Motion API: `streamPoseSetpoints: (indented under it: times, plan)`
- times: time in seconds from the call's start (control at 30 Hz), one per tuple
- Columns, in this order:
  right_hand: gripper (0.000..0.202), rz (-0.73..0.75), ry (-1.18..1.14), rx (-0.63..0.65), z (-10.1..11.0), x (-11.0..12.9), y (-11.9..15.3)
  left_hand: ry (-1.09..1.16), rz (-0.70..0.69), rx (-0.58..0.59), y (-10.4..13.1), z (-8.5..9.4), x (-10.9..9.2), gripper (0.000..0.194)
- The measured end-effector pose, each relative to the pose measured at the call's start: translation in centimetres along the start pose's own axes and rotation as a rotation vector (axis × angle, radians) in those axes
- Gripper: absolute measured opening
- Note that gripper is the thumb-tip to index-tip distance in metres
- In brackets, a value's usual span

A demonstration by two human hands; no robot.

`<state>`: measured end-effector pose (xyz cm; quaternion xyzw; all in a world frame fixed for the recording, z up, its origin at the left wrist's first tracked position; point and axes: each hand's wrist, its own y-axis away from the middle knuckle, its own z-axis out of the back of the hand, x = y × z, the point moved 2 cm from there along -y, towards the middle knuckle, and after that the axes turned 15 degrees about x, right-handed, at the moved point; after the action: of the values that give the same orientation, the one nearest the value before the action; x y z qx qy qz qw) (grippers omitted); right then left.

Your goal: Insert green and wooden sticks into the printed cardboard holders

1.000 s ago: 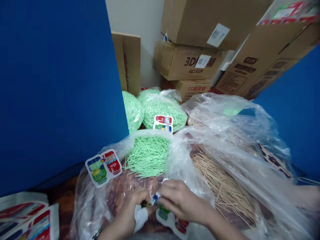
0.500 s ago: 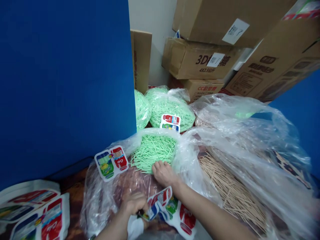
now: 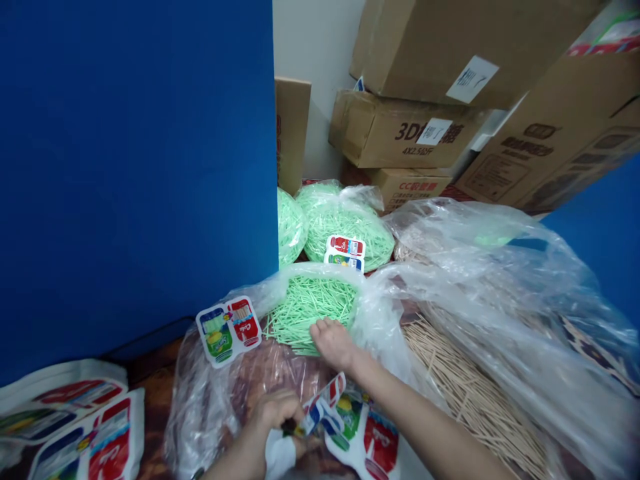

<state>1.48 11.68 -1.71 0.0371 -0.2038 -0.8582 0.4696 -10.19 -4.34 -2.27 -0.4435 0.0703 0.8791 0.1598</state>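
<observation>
My right hand (image 3: 334,343) rests with curled fingers at the near edge of a heap of thin green sticks (image 3: 313,307) in an open clear plastic bag (image 3: 200,400). Whether sticks are between its fingertips is too small to tell. Lower down, my left hand (image 3: 277,413) is closed around a printed pouch (image 3: 323,407), which is bent and tilted. Under and beside that pouch lies another one with cola and green pictures (image 3: 383,440). A flat printed pouch (image 3: 229,331) lies on the bag's left part.
Brown sticks (image 3: 475,393) lie in a clear bag on the right. Tied bags of green sticks (image 3: 345,220) stand behind, one with a pouch on it. Cardboard boxes (image 3: 400,127) are stacked at the back. A blue panel (image 3: 135,167) rises on the left; large pouches (image 3: 100,440) lie below it.
The whole view has shifted slightly, moving things down and right. My right hand's fingers are more curled than before. My left hand still holds the pouch.
</observation>
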Motion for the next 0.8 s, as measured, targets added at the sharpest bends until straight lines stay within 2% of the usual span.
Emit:
streamPoseSetpoints:
  times: [0.17,0.23,0.27,0.4,0.47,0.53,0.67,0.8]
  plan:
    - [0.015,-0.034,-0.263,-0.092,2.4,-2.3,0.9,-0.001,0.022,-0.072,-0.4,0.3,-0.2,0.037]
    - [0.016,-0.017,-0.462,-0.165,3.1,-3.1,1.2,0.006,0.040,-0.093,-0.6,0.4,-0.3,0.034]
    - [0.019,0.013,-0.657,-0.234,3.6,-3.4,1.4,0.023,0.055,-0.104,-0.8,0.5,-0.3,0.032]
    - [0.035,0.167,-1.672,-0.592,5.6,-4.0,2.4,0.082,0.104,-0.144,-1.7,1.4,-0.6,0.029]
    - [0.040,0.211,-1.899,-0.692,7.0,-3.4,3.2,0.064,0.107,-0.171,-2.2,2.2,-1.2,0.029]
    - [0.037,0.257,-1.977,-0.767,8.7,-2.5,4.3,0.024,0.107,-0.198,-2.9,3.1,-1.9,0.025]
    - [0.030,0.351,-1.942,-0.866,11.3,-0.8,6.5,-0.026,0.104,-0.224,-4.1,4.3,-2.9,0.020]
    - [0.024,0.394,-1.841,-0.837,11.7,-0.1,7.3,0.014,0.144,-0.220,-5.1,4.4,-2.9,0.024]
